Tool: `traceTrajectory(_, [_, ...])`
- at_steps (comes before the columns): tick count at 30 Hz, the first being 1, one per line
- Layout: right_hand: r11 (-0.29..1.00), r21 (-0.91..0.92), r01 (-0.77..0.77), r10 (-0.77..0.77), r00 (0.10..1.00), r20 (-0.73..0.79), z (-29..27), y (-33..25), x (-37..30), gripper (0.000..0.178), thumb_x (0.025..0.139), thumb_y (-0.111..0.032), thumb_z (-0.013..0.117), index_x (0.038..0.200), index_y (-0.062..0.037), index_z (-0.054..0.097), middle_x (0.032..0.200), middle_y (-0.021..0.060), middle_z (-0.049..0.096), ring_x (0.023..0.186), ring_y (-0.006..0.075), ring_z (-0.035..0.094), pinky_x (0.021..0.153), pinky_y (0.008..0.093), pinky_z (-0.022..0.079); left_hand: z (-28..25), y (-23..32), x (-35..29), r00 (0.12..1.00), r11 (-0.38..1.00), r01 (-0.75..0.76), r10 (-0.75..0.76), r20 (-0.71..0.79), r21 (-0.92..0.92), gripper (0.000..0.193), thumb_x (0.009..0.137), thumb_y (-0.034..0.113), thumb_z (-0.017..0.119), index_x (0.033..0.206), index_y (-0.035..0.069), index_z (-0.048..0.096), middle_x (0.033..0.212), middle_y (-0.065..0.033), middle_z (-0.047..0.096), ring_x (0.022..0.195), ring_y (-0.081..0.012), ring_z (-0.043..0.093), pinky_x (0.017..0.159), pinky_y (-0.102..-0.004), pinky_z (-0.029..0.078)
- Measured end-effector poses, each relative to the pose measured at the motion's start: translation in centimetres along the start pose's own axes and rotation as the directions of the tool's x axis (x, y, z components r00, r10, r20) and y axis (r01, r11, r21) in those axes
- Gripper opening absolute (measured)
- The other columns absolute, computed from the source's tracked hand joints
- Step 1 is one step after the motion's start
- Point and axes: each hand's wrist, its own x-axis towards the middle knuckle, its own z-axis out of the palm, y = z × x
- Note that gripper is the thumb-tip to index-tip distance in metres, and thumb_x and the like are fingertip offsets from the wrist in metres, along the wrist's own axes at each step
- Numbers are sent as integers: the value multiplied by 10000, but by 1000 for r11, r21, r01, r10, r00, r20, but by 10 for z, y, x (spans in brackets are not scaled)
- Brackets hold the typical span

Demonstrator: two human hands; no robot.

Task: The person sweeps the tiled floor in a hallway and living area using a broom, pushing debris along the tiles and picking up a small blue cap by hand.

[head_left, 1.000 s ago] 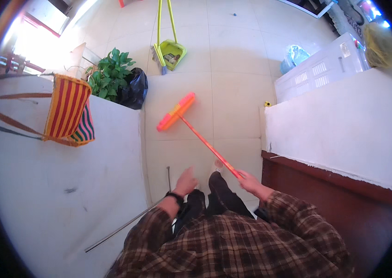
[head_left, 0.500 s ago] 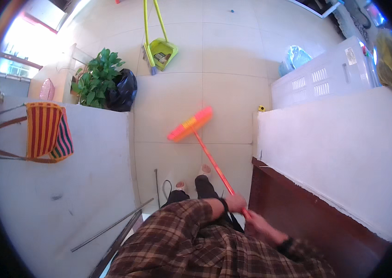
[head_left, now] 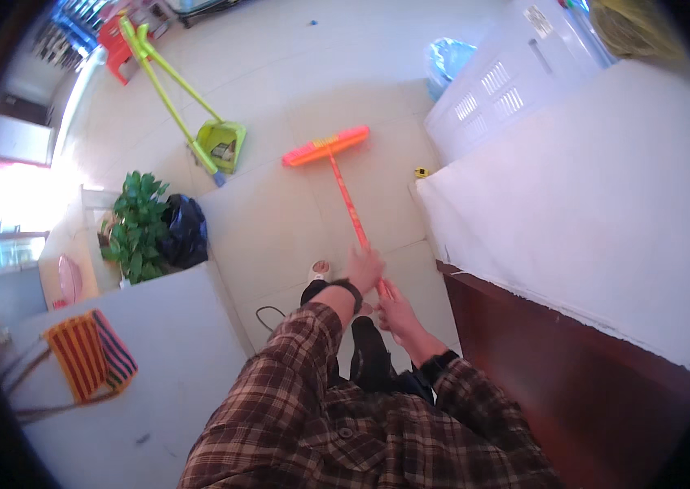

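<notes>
Gripping the broom (head_left: 345,193) with both hands, the left hand (head_left: 364,267) ahead of the right hand (head_left: 396,311) (sensible for steering), looks sound; its head (head_left: 326,147), right of the dustpan (head_left: 221,143), would likely sweep best flat against the floor (head_left: 280,216) in short strokes.

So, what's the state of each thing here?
Left hand: closed on the orange broom.
Right hand: closed on it too, nearer the body.
Orange broom: head pointing away from the body.
Dustpan: open-topped, something inside.
Green broom: unheld, beside the dustpan.
Striped bag: on the ledge, straps loose.
Plant: green, leafy.
Black bag: bulging, beside the plant.
</notes>
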Motion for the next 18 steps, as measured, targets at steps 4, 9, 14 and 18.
traceTrajectory(4, [989, -141, -43, 32, 996, -81, -10, 5, -1, 252, 873, -206, 381, 1122, -187, 418, 604, -49, 360, 426, 50, 298, 367, 194, 242, 30, 4, 4, 938, 981, -149, 179, 296, -122, 83, 669, 205, 567, 662, 156, 634, 647, -65, 561, 740, -247, 541, 644, -384, 389])
traceTrajectory(9, [947, -109, -301, 270, 934, -233, -71, 94, -135, 389, 850, -344, 441, 1165, -117, 410, 525, -28, 369, 379, 81, 336, 338, 236, 286, 3, 142, -51, 551, 659, -302, 710, 438, -689, 268, 580, 387, 680, 717, 161, 634, 719, -66, 609, 718, -254, 587, 650, -434, 401])
traceTrajectory(14, [866, -364, -344, 224, 916, -333, -64, 158, -216, 496, 802, -286, 554, 1213, -53, 399, 960, 39, 540, 841, 121, 487, 755, 250, 396, -72, 163, -70, 156, 205, -277, 974, 167, -939, 243, 592, 305, 638, 711, 93, 633, 712, -130, 605, 728, -316, 579, 659, -408, 462])
traceTrajectory(18, [882, -400, -248, 106, 933, -344, 8, 73, -184, 447, 794, -150, 540, 1208, -49, 406, 902, 12, 527, 785, 97, 479, 694, 231, 397, -78, 114, -59, 333, 460, -266, 868, 367, -847, 143, 605, 192, 578, 676, 79, 632, 690, -133, 601, 712, -319, 581, 646, -406, 468])
